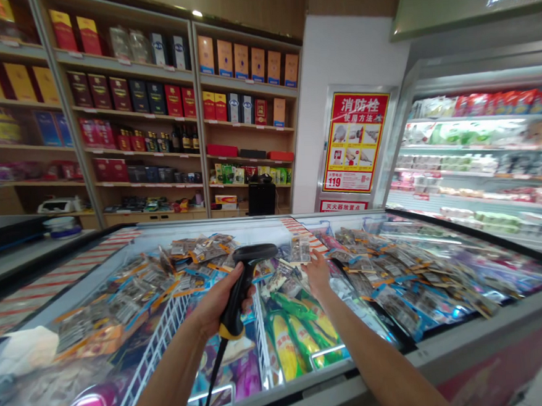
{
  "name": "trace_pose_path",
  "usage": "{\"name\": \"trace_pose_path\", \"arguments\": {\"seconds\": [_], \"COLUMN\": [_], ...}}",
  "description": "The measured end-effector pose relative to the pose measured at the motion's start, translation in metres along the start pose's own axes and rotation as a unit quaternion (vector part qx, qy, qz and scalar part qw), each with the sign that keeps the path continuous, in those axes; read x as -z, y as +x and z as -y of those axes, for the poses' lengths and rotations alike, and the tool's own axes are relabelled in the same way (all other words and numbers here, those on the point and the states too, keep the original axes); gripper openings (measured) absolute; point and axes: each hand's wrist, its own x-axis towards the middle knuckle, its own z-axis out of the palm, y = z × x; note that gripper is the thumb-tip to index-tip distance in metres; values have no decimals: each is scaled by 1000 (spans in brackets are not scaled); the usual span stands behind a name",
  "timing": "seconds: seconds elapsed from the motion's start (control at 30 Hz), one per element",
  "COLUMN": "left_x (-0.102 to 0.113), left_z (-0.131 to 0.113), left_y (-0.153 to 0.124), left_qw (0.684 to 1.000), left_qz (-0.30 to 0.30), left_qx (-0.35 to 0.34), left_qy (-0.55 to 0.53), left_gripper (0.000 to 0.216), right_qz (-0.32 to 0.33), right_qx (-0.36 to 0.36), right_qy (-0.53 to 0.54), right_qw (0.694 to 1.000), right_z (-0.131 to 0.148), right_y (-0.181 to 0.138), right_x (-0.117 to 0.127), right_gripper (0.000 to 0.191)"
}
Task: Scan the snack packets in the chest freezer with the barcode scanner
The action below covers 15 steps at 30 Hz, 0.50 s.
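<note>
My left hand [220,302] grips a black and yellow barcode scanner [243,279] by its handle, its head pointing right over an open chest freezer [470,331]. A black cable hangs from the scanner's base. My right hand [317,273] reaches into the freezer and holds up a small clear food packet [299,248] by its lower edge. Below both hands lie packs of yellow corn cobs [290,344] in a white wire basket [160,340].
The freezer is filled with several flat packets on both sides of the wire dividers. Wooden shelves [153,112] of boxed goods and bottles stand behind. A refrigerated display case [482,163] is at the right, a red fire hydrant poster [354,141] beside it.
</note>
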Motion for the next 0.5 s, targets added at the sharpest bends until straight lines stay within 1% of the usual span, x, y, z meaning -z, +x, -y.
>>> {"name": "trace_pose_path", "arguments": {"seconds": [0.13, 0.2, 0.27, 0.33, 0.37, 0.43, 0.5], "left_x": [21, 30, 36, 37, 36, 32, 26], "left_z": [-12, -15, -16, -16, -16, -13, -9], "left_y": [2, 3, 3, 1, 0, -2, -3], "left_qw": [996, 994, 996, 998, 999, 1000, 1000], "left_qz": [-78, -96, -82, -44, -22, 11, 18], "left_qx": [-31, -40, -44, -34, -26, -10, -1], "left_qy": [21, 17, 8, 2, 1, 4, 8], "left_gripper": [31, 31, 31, 33, 33, 33, 32], "right_qz": [32, 36, 34, 32, 35, 52, 81], "right_qx": [1, -11, -27, -20, -2, 44, 89], "right_qy": [10, 1, -41, -137, -199, -322, -402], "right_qw": [999, 999, 998, 990, 979, 944, 908], "right_z": [11, 17, 22, 27, 29, 33, 37], "right_y": [-4, -4, -3, 1, 5, 12, 21], "right_x": [-12, -18, -22, -22, -21, -17, -13], "right_gripper": [51, 45, 39, 31, 28, 26, 29]}}
